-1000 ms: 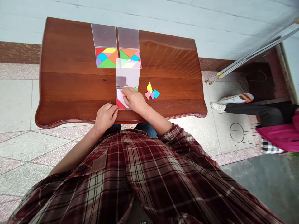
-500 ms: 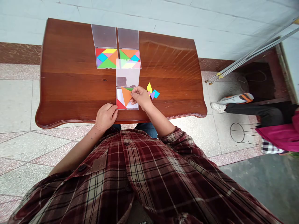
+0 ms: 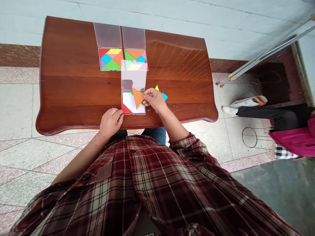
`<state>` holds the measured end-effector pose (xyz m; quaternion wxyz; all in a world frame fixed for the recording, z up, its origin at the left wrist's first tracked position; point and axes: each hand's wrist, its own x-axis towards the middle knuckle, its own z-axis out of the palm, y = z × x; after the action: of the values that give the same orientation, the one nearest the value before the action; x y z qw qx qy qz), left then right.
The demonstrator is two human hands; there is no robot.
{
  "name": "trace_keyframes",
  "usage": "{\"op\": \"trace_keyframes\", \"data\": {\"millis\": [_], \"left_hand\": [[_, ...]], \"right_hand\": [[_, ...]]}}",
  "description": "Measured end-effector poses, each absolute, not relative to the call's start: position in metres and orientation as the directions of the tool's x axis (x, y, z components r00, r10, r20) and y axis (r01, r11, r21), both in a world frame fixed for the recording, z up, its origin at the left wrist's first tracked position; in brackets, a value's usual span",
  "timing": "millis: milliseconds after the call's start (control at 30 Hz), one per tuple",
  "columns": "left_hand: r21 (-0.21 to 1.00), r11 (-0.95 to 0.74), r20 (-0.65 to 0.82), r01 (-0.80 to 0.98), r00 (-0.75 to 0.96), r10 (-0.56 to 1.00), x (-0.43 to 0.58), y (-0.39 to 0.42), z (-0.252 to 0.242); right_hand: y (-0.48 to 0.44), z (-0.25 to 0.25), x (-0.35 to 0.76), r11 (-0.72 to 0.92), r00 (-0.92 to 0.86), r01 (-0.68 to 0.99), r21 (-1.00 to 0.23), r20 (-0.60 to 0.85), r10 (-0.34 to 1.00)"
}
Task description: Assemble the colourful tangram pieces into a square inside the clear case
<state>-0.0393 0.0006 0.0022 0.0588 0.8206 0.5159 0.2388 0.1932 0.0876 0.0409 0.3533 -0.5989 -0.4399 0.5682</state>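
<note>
My right hand (image 3: 155, 99) pinches an orange tangram triangle (image 3: 136, 98) by its right side, tilted above an open tangram case (image 3: 127, 99). Inside that case a red triangle (image 3: 126, 109) lies in the lower left corner. A green triangle (image 3: 131, 92) shows at the top and right, mostly covered by the orange piece and my fingers. My left hand (image 3: 110, 122) is closed at the case's lower left corner, fingertips on its edge. The clear lid (image 3: 134, 76) is folded back. Right of the case lie a yellow piece (image 3: 157, 88) and a blue square (image 3: 164, 96), partly behind my right hand.
Two filled tangram cases, one at left (image 3: 110, 59) and one at right (image 3: 130, 56), stand open farther back on the wooden table (image 3: 73, 91). The near lid overlaps the right one. Crutches (image 3: 246, 67) lean at the right, near a seated person's leg (image 3: 261, 114).
My right hand has drawn the orange triangle to the right and slightly up, baring more of the case's white bottom. It now covers more of the loose pieces. My left hand stays at the corner.
</note>
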Motion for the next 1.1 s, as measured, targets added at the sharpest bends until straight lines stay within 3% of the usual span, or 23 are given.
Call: {"op": "trace_keyframes", "data": {"millis": [167, 433, 567, 700, 867, 1100], "left_hand": [[0.344, -0.453, 0.321, 0.822, 0.351, 0.880, -0.040, 0.001, 0.001], [0.362, -0.446, 0.318, 0.819, 0.341, 0.885, -0.040, 0.001, 0.003], [0.385, -0.437, 0.311, 0.813, 0.331, 0.891, -0.040, 0.001, 0.002], [0.393, -0.442, 0.316, 0.807, 0.333, 0.889, -0.040, 0.001, 0.000], [0.371, -0.440, 0.314, 0.818, 0.336, 0.888, -0.041, 0.002, -0.002], [0.369, -0.445, 0.324, 0.816, 0.336, 0.884, -0.041, 0.001, 0.001]], "right_hand": [[0.087, 0.042, 0.196, -0.363, -0.080, 0.196, -0.911, -0.383, 0.920], [0.063, 0.029, 0.182, -0.350, 0.082, 0.125, -0.928, -0.342, 0.936], [0.056, 0.021, 0.178, -0.242, 0.120, 0.222, -0.944, -0.220, 0.968], [0.056, 0.016, 0.181, -0.111, 0.063, 0.335, -0.936, -0.095, 0.993], [0.061, 0.013, 0.189, -0.086, -0.070, 0.312, -0.946, -0.113, 0.991], [0.070, 0.025, 0.189, -0.105, -0.091, 0.258, -0.960, -0.132, 0.987]]}}
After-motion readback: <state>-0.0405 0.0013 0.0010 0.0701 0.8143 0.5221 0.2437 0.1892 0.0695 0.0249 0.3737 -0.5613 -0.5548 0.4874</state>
